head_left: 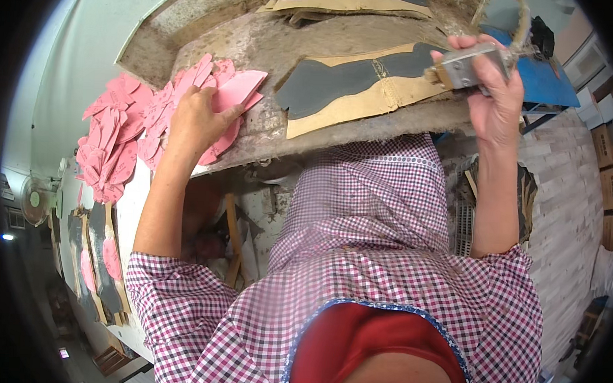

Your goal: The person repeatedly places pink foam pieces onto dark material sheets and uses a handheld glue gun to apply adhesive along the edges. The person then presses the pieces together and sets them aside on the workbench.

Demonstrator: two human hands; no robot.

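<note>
My left hand (pixel 199 120) is at the pile of pink cut pieces (pixel 113 131) on the left of the bench. Its thumb and fingers close on a smooth pink leaf-shaped piece (pixel 238 89) at the pile's right end. In my right hand (pixel 496 90), raised at the right end of the bench, is a boxy metal hand tool (pixel 467 65) with a brownish, worn front end. The fingers wrap round it. Just left of the tool lies a long dark grey shaped panel (pixel 330 88) on tan backing sheet (pixel 349 115), with a yellowish smear across its middle.
Another dark panel on tan sheet (pixel 347 2) lies at the bench's far side. The worn bench (pixel 254 139) has a raised left wall (pixel 156 41). A looped hose (pixel 525 23) hangs at the far right, near a blue table (pixel 546 82). More panels (pixel 95 258) lie at lower left.
</note>
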